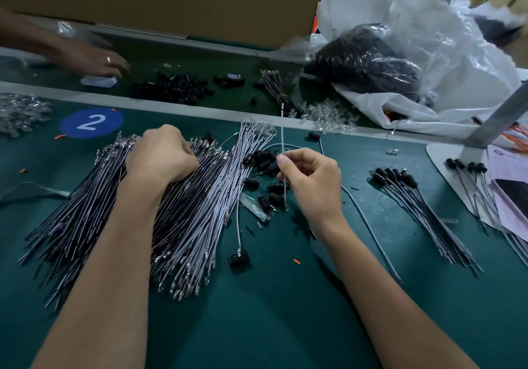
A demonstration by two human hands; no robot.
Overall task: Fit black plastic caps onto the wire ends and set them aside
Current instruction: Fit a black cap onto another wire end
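Right hand pinches one grey wire upright over the loose black caps.

The right hand (313, 177) holds the single wire (282, 128) between thumb and forefinger, above the scattered black plastic caps (261, 160) on the green mat (271, 297). The left hand (161, 156) rests on the big pile of uncapped wires (200, 211), fingers curled down into it; its grip is hidden. Capped wires (408, 194) lie fanned out well to the right.

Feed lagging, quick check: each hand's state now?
Left hand: fingers curled on the wire pile; grip cannot be told.
Right hand: pinching one upright wire.
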